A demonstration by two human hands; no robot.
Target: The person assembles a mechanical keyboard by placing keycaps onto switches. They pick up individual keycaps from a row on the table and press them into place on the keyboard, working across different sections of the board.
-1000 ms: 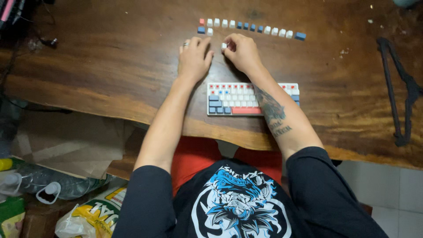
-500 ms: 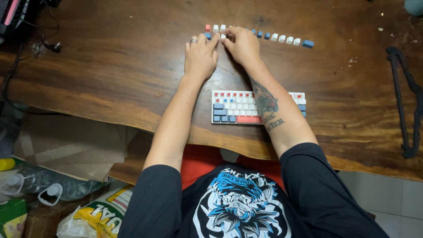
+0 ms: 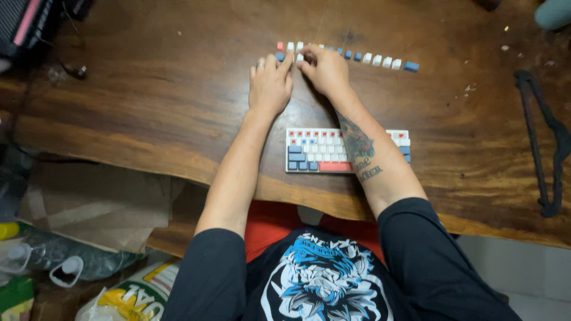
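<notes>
As both hands meet at the upper centre of the frame, the left hand (image 3: pixel 269 83) lies flat with fingers loosely extended, touching the row of small red, white and blue plastic keycaps (image 3: pixel 380 59) on the brown wooden table (image 3: pixel 148 101), while the right hand (image 3: pixel 324 68) appears to pinch one white cap; arranging seems under way, calling next for careful alignment

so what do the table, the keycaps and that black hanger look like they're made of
Table: looks like solid wood, glossy brown, with visible grain and an uneven edge. Keycaps: likely matte plastic, small white, blue and red blocks. Hanger: thin, black, dull; plastic or coated metal, cannot tell.

R hand (image 3: pixel 324 68) covers part of keycap row (image 3: pixel 380 59); forearm hides keyboard (image 3: pixel 315 151) mid-right; grip unclear
</notes>
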